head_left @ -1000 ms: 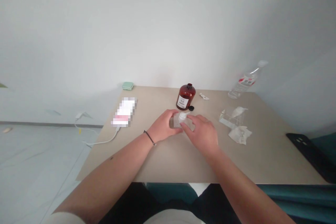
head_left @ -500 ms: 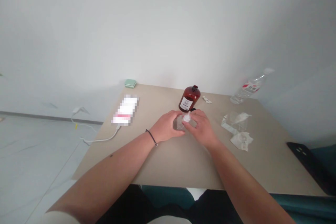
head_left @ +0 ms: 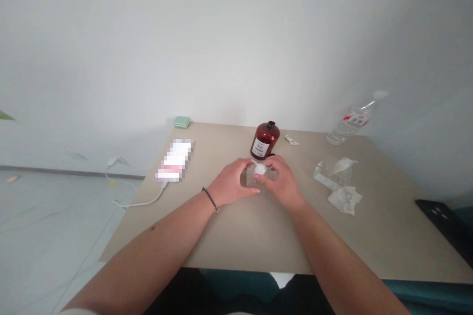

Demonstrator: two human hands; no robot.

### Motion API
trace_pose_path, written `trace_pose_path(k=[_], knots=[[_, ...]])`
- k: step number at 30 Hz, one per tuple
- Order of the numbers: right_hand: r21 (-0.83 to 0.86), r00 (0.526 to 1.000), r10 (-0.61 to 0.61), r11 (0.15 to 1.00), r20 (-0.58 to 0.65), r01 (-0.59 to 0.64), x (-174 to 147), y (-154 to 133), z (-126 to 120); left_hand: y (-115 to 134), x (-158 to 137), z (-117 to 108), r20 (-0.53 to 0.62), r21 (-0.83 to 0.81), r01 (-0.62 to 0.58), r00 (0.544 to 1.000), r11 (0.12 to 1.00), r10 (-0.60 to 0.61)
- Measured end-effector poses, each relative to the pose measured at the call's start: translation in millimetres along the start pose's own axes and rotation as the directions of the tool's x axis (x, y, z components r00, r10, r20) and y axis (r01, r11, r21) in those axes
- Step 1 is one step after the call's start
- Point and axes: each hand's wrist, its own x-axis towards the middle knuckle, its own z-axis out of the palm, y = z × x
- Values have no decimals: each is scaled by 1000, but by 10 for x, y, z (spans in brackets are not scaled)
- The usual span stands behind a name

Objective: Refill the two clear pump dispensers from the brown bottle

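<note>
My left hand (head_left: 229,183) is curved around the side of a small clear bottle (head_left: 252,178) at the middle of the table. On top of that bottle is a white pump head (head_left: 260,170), its spout pointing to the far left. The thumb and fingers of my right hand (head_left: 284,180) pinch the pump head from the right. Just beyond my hands stands an uncapped amber bottle (head_left: 266,135) with a white label. A small black thing (head_left: 272,155) beside its base is mostly hidden by my right hand.
A phone (head_left: 175,160) with a white cable lies left, near a green case (head_left: 182,122). To the right are a clear water bottle (head_left: 349,123), clear packaging (head_left: 334,171), crumpled tissue (head_left: 345,200) and a dark phone (head_left: 443,224). A tissue scrap (head_left: 291,140) lies by the wall.
The pump head's spout has swung from the far right to the far left, with my right fingers turning on it. My left hand stays around the clear bottle. The view has shifted slightly.
</note>
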Motion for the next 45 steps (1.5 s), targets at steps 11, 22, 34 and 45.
trace_pose_path(k=[11,22,34,45], knots=[[29,998,-35,999,56,33,-29,47,-51,40,3,-17,14,8,19,1000,1000,-19],[66,997,-41,997,71,36,-76,75,-36,54,-6,-10,18,0,48,999,999,-48],[206,999,-7,979,33,0,-73,191,18,58,-9,-15,19,26,30,999,999,-30],[194,999,-21,981,43,12,-88,224,-20,58,-10,-12,12,7,38,999,999,-38]])
